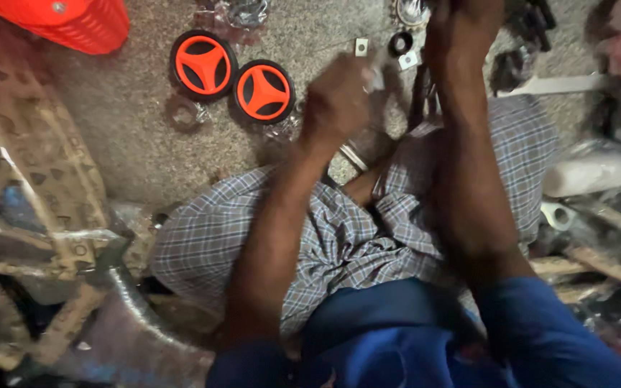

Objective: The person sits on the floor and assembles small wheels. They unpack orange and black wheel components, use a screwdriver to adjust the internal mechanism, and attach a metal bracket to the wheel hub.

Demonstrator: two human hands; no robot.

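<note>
From the head camera, the person sat on a speckled grey floor (131, 144) with knees bent under a checked cloth (339, 237) and blue sleeves at the bottom edge of the frame. Both forearms reached up and away from the camera.

The left hand (336, 100) was curled into a loose fist, blurred by motion, and something pale and small (376, 72) showed at its fingertips; the pinch looked narrow, but what the fingers held could not be made out. The right hand (461, 29) was raised to the top edge of the frame and partly cut off there, so whether its fingers were closed or spread could not be told. A dark rod-like part (420, 93) stood between the 2 hands, its long axis running roughly up and down in the frame, the upper end lost behind the right wrist; whether either hand touched it was not clear.

Left of the left hand, 2 orange and black plastic wheels (203, 65) lay flat on the floor, side by side and nearly touching, faces up. Beyond the hands lay a small square metal plate (361, 47) and a black ring (399, 44), near each other. An orange basket (73, 21) sat at the top left corner. Patterned wrapped pieces (44, 179) filled the left side, and a white bag (587, 169) lay to the right among blurred clutter.
</note>
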